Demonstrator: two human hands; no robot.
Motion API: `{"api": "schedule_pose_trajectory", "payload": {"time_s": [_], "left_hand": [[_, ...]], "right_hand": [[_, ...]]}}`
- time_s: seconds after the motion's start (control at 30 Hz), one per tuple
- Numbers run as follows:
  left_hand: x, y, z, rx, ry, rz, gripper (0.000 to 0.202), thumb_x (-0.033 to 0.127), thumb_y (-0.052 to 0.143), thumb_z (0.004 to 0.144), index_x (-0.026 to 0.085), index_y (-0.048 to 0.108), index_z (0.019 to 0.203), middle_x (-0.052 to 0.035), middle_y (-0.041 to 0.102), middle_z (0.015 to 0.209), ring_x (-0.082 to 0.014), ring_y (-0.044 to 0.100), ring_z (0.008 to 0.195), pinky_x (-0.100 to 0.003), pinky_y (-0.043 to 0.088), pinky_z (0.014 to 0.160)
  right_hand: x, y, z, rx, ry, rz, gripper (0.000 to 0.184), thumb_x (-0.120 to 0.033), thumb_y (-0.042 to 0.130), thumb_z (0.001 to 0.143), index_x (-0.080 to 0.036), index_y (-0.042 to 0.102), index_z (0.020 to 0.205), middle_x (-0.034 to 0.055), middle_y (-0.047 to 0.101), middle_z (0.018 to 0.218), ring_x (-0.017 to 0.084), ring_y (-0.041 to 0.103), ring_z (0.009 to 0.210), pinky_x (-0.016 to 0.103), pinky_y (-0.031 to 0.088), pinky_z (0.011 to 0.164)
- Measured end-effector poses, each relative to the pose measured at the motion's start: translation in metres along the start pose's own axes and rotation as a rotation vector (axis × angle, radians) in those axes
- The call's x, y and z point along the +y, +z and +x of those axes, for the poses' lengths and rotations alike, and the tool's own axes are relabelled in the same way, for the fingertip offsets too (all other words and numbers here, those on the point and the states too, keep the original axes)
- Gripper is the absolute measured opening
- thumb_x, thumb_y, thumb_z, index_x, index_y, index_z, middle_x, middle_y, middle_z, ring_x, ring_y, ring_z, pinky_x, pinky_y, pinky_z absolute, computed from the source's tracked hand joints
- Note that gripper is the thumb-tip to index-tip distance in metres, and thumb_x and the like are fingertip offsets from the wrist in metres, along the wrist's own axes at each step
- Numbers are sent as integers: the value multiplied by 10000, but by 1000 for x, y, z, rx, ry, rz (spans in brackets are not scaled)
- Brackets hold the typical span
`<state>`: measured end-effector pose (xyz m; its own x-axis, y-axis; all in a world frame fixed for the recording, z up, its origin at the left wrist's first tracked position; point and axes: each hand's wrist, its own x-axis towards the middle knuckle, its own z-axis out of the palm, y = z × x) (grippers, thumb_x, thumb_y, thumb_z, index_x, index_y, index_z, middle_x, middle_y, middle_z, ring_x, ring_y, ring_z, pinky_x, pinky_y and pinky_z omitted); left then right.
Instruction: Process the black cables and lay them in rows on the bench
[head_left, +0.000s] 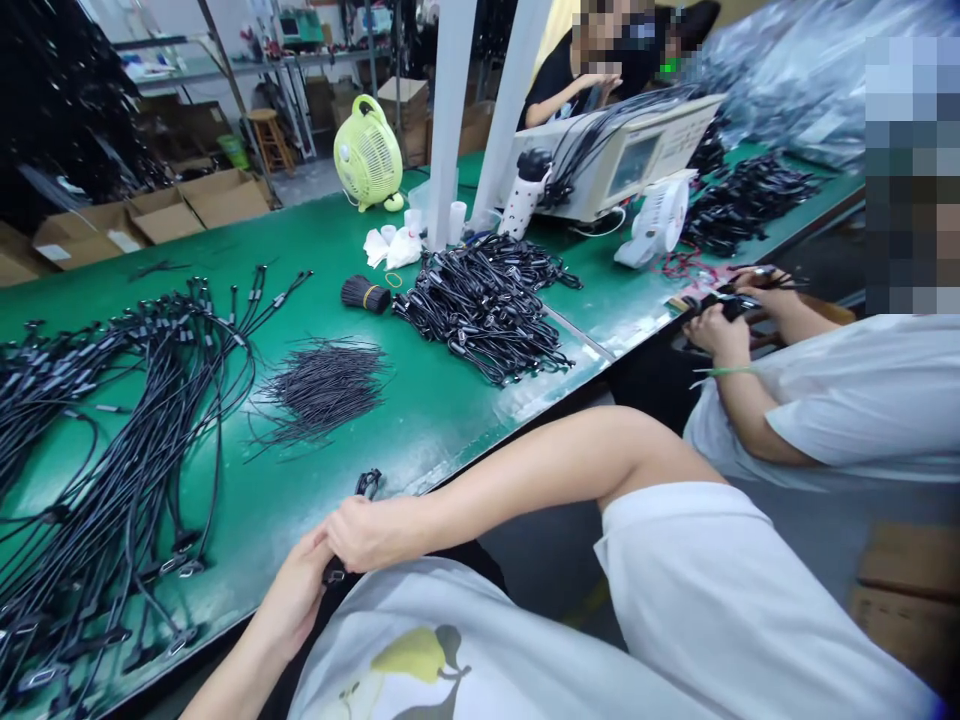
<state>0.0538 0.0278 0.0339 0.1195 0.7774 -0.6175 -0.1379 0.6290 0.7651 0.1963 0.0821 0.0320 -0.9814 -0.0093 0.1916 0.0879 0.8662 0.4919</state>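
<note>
At the table's near edge my right hand (367,532) and my left hand (295,592) meet, fingers closed around a coiled black cable (368,484). One looped end of it sticks out above my right hand, and a dark connector end (334,571) shows below. The fingertips and the middle of the cable are hidden. Beyond my hands lies a loose heap of thin black ties (326,390). Long black cables (161,400) with metallic ends spread over the table on the left. A pile of coiled black cables (487,310) sits farther back.
The green table (420,440) carries a banded bundle of ties (365,294), a green fan (368,155), a white fan (656,222), a spotted bottle (523,195) and a test instrument (622,160). A co-worker's hands (724,320) handle cables at right. Cardboard boxes (161,212) stand behind.
</note>
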Motion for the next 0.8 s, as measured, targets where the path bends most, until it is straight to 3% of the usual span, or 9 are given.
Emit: {"api": "schedule_pose_trajectory", "payload": {"time_s": [0.17, 0.3, 0.4, 0.5, 0.57, 0.63, 0.7, 0.8], "left_hand": [[10, -8, 16, 235, 152, -207, 285, 269, 808, 549, 165, 734, 804, -21, 727, 834, -170, 618, 807, -232, 469, 690], [12, -16, 27, 258, 256, -337, 273, 353, 775, 633, 185, 735, 844, -23, 712, 917, -177, 614, 906, -252, 495, 788], [9, -29, 27, 246, 375, -88, 270, 384, 717, 722, 236, 738, 946, -34, 674, 1030, -216, 585, 1021, -318, 467, 904], [5, -40, 23, 265, 701, 476, 174, 357, 645, 783, 277, 769, 876, -55, 615, 1033, -238, 537, 1044, -350, 415, 954], [2, -40, 22, 124, 810, 789, 199, 323, 585, 817, 291, 778, 852, -67, 590, 954, -231, 540, 950, -350, 427, 892], [-2, -35, 24, -65, 765, 896, 243, 293, 534, 841, 292, 769, 902, -63, 565, 886, -212, 546, 848, -332, 444, 803], [-4, -29, 28, -116, 678, 846, 237, 293, 527, 843, 261, 751, 913, -61, 555, 896, -207, 549, 844, -316, 442, 776], [-5, -28, 31, -53, 498, 573, 198, 360, 596, 806, 200, 699, 751, -41, 554, 813, -191, 532, 788, -289, 432, 734]], "right_hand": [[13, 10, 22, -50, 344, 235, 269, -53, 301, 890, -101, 540, 776, 64, 523, 656, 152, 473, 558, 267, 252, 443], [13, 18, 32, -2, 685, 505, 168, -196, 406, 905, -139, 562, 881, 61, 611, 801, 184, 571, 722, 284, 372, 548], [2, 26, 25, 121, 942, 799, 208, -289, 414, 957, -174, 576, 893, 22, 654, 890, 146, 593, 830, 248, 409, 671], [-7, 37, 5, 171, 1087, 1147, 239, -302, 431, 976, -178, 594, 854, -32, 648, 820, 87, 584, 773, 187, 385, 670], [-8, 42, -8, 142, 1129, 1197, 222, -283, 458, 967, -173, 600, 836, -46, 624, 762, 77, 564, 726, 181, 365, 649], [-5, 43, -18, 122, 1106, 1012, 219, -259, 458, 961, -164, 589, 813, -29, 615, 764, 92, 544, 730, 204, 349, 651], [-1, 38, -21, 132, 964, 721, 238, -293, 453, 957, -163, 571, 796, 0, 607, 776, 122, 516, 729, 246, 322, 632], [3, 26, -18, 175, 687, 409, 218, -275, 419, 957, -172, 549, 815, 11, 572, 749, 144, 464, 675, 283, 260, 573]]}}
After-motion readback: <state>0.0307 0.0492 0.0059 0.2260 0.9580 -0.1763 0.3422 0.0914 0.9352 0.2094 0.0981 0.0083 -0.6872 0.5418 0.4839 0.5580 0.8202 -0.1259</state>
